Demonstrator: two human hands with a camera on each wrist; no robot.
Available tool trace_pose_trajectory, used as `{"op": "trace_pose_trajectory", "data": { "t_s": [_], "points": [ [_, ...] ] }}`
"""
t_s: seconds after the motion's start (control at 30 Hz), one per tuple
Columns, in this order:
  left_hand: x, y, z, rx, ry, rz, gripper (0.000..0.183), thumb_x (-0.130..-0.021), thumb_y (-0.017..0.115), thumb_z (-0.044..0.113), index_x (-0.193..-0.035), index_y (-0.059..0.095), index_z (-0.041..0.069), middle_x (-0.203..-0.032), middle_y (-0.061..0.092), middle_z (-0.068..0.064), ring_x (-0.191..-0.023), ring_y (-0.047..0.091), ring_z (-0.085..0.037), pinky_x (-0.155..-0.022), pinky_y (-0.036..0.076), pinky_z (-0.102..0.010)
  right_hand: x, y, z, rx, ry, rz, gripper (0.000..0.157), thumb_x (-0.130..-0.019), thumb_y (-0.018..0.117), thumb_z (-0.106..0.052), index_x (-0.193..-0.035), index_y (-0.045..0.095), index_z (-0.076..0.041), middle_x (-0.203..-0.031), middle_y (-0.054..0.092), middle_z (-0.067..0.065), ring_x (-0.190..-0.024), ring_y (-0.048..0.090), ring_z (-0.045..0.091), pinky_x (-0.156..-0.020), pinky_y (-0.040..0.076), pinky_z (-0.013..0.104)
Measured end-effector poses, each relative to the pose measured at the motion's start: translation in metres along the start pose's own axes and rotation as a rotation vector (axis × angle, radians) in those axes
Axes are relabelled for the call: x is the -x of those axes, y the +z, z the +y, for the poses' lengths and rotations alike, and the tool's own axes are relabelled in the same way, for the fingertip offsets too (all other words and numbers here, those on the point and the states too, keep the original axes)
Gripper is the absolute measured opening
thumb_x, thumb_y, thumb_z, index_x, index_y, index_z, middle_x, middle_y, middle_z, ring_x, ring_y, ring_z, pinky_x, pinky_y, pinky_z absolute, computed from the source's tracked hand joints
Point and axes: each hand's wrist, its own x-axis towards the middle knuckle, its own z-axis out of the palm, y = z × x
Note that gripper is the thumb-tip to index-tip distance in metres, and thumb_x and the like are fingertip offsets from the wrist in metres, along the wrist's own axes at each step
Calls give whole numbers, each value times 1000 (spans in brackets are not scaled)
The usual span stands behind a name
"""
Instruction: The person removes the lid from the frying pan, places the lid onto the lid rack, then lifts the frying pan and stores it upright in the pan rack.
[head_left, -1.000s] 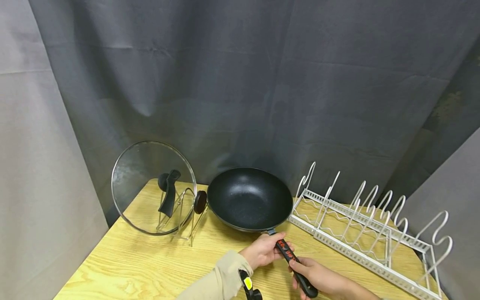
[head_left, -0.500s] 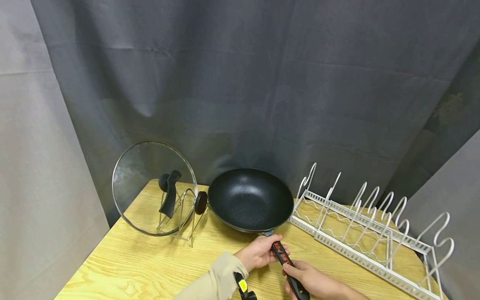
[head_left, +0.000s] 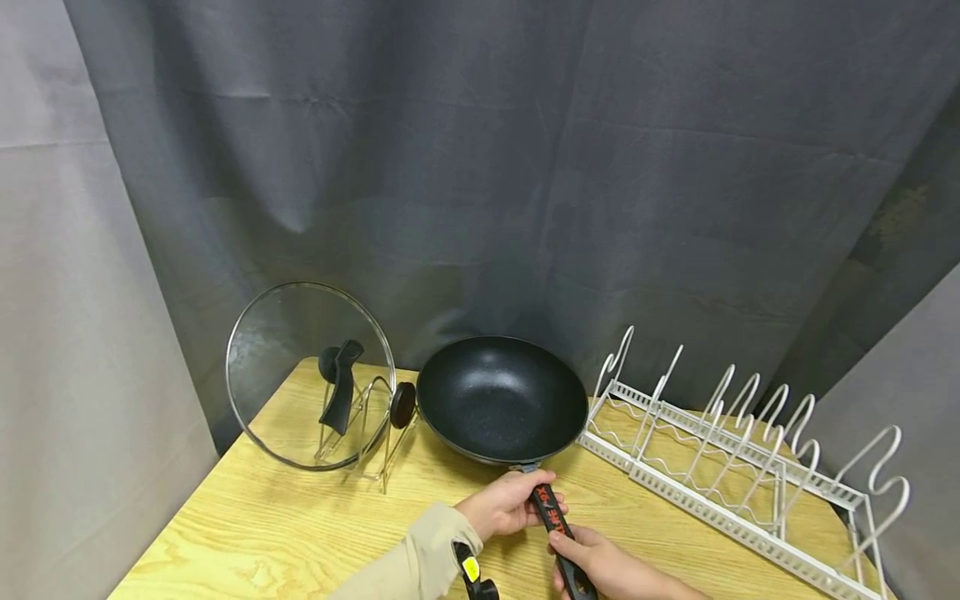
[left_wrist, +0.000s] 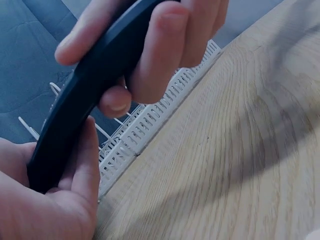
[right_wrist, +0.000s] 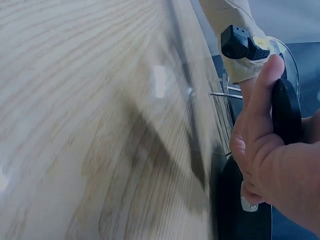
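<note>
A black wok (head_left: 502,400) with a long black handle (head_left: 553,518) bearing red lettering is in the middle of the head view, its hollow side facing up. My left hand (head_left: 506,502) grips the handle close to the bowl, thumb on top. Nearer the handle's free end, my right hand (head_left: 600,562) holds it with the thumb laid over it. In the left wrist view both hands are around the handle (left_wrist: 95,75). The right wrist view has my right hand (right_wrist: 272,160) on the handle's end (right_wrist: 286,111). Whether the wok's base touches the table is hidden.
A glass lid (head_left: 281,400) with a black knob stands upright in a wire holder (head_left: 386,458) left of the wok. A white rack (head_left: 705,500) with several upright loops lies close on its right. Grey curtains (head_left: 480,183) hang behind the wooden table (head_left: 247,533).
The handle's free end has swung left, and both hands have shifted left with it. The wok's bowl keeps nearly the same place. Lid and rack stay where they were.
</note>
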Motion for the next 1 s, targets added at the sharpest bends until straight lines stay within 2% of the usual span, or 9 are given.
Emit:
{"op": "trace_pose_trajectory", "data": {
  "t_s": [0.4,0.67,0.8,0.9,1.0],
  "points": [
    [6,-12,5,-22,-30,-34,33,-93,57,22,-111,54,-6,-83,66,-9,-75,67,-15,-79,54,-32,-10,18,2,-33,-29,44,19,-104,35,-24,-100,43,-7,-74,57,0,-58,57,7,-56,48,19],
    [11,-18,10,-60,-39,-56,36,-94,55,20,-114,51,-9,-80,65,-8,-74,68,-15,-81,53,-34,-17,29,3,-68,-15,53,23,-104,34,-26,-106,40,-4,-74,58,-1,-58,59,7,-57,49,20],
    [14,-23,12,-62,-55,-80,26,-95,54,20,-105,56,-4,-76,65,-7,-73,67,-14,-81,53,-33,-20,33,4,-84,-23,57,36,-104,36,-26,-119,36,7,-74,58,-1,-60,59,7,-58,50,20],
    [16,-26,14,-74,-69,-93,20,-95,54,20,-97,57,1,-75,65,-6,-72,67,-14,-79,54,-33,-22,37,4,-84,-31,54,53,-103,37,-27,-130,24,17,-74,58,-2,-61,59,6,-58,50,19],
    [18,-29,16,-90,-74,-102,16,-95,54,21,-92,57,5,-75,65,-5,-70,67,-14,-77,55,-33,-24,40,4,-79,-30,54,62,-103,38,-28,-134,14,20,-74,58,-2,-62,59,6,-58,50,19]
  ]
}}
